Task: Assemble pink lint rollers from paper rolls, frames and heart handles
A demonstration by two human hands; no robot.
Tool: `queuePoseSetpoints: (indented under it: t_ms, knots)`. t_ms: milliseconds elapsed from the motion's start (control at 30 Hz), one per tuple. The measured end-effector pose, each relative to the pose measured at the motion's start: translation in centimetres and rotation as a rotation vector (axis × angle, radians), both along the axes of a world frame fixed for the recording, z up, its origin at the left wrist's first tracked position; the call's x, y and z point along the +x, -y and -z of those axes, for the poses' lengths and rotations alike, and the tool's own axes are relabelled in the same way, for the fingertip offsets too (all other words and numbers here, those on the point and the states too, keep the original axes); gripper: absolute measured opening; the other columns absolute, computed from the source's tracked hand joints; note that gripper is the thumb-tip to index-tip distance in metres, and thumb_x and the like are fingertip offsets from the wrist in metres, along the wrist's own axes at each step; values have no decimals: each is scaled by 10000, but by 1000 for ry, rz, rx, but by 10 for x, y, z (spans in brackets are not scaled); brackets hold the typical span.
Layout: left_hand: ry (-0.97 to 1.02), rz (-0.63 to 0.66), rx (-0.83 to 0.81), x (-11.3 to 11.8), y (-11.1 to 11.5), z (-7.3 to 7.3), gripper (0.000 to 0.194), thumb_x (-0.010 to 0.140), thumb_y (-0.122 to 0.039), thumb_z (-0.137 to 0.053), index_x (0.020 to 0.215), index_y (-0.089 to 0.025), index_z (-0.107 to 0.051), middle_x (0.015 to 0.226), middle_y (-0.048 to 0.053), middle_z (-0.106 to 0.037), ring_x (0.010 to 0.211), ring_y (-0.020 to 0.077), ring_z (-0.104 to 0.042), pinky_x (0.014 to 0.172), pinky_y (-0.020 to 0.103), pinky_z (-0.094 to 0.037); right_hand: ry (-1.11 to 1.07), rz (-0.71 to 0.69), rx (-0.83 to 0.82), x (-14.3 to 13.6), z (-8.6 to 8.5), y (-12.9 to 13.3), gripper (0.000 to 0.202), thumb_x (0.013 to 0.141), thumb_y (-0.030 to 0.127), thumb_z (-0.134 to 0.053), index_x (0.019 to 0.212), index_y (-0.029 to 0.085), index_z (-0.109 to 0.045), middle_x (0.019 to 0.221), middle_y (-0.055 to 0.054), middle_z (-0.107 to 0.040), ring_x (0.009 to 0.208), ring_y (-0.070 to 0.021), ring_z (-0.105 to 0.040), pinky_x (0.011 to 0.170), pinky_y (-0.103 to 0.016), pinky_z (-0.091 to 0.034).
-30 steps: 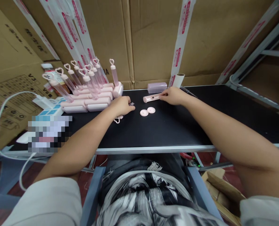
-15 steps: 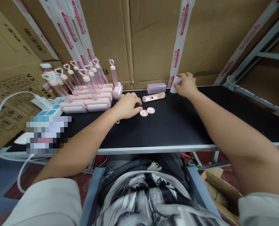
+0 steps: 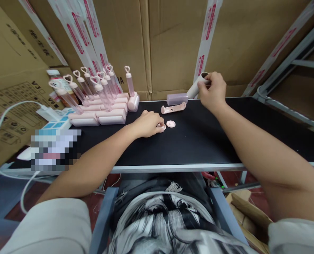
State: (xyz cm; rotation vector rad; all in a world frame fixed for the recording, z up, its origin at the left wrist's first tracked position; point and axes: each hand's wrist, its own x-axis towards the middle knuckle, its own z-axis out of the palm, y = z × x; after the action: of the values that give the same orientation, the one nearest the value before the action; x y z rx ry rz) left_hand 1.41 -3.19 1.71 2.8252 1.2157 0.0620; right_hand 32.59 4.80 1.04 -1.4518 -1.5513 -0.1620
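Toward the back of the black table, my right hand [image 3: 214,90] is closed on the upper end of a white hollow tube [image 3: 194,89]. The tube leans to the right, its lower end near a translucent lilac cover [image 3: 176,99]. My left hand [image 3: 149,123] pinches the edge of a small round pink cap [image 3: 164,127], mostly hidden by the fingers. Beside it lies a second round pink cap [image 3: 171,124], flat on the table. Behind the caps rests a long pink holder part [image 3: 173,108] with a hole in its middle and raised ends.
Pink pieces with upright clear tubes and heart-shaped tops [image 3: 98,114] stand in rows at left, one more [image 3: 133,102] apart from them. Further left are a bottle [image 3: 56,79], a power strip [image 3: 56,123] with a white cable and a blurred-out item [image 3: 54,150]. Cardboard [image 3: 172,42] walls the back.
My right hand has raised the upper end of the tube and tilted it to the right. My left hand has moved slightly right, its fingers closing on the nearer round cap.
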Motion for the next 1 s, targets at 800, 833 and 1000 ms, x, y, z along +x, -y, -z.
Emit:
queuePoseSetpoints:
  t_ms: [800,833,1000]
  knots:
    - [298,-50,58,-6,-4,-2,309,896,-322,-661,1112,-194,-840,1039,77,-839,911,259,-752,807,368,-514,-282,-420,53,-54,-7,51,581,941,853,-559,995,275,-576,1027,-82,-706,986,-291,-732,834,-446,-609]
    - [358,-46,46,-6,-4,-1,329,891,-314,-657,1133,-187,-840,1026,73,-839,889,248,-750,803,363,-520,-304,-455,38,-58,-8,55,599,918,875,-583,966,277,-571,1013,-79,-706,979,-290,-733,829,-445,-612]
    - [639,-61,-107,-10,-6,2,794,847,-328,-776,1597,-178,-565,1064,57,-853,909,207,-767,891,338,-567,-385,-569,43,-75,-14,73,654,808,909,-703,843,284,-517,1050,-75,-742,970,-275,-728,840,-439,-623]
